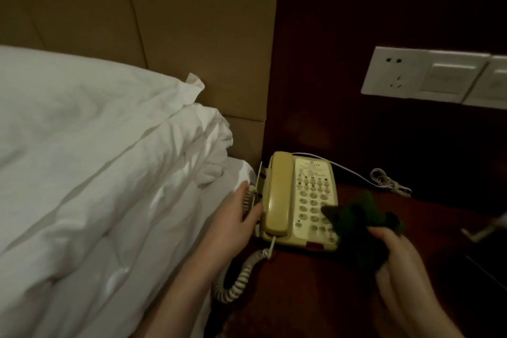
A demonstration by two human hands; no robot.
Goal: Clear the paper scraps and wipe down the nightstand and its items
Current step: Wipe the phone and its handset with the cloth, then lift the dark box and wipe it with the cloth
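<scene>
Nightstand (315, 296), dark red wood, sits right of the bed (82, 173) and carries a cream telephone (299, 200) at its far left edge. The left hand (236, 217) braces the telephone's left side, fingers seemingly straight in the dim view. The right hand (395, 255) clutches a bunched dark green cloth (356, 222) against the keypad.

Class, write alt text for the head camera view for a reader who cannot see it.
A right hand holds a dark green cloth on a cream telephone's keypad, while the left hand steadies its side. The telephone sits on a dark nightstand beside a white bed.
</scene>
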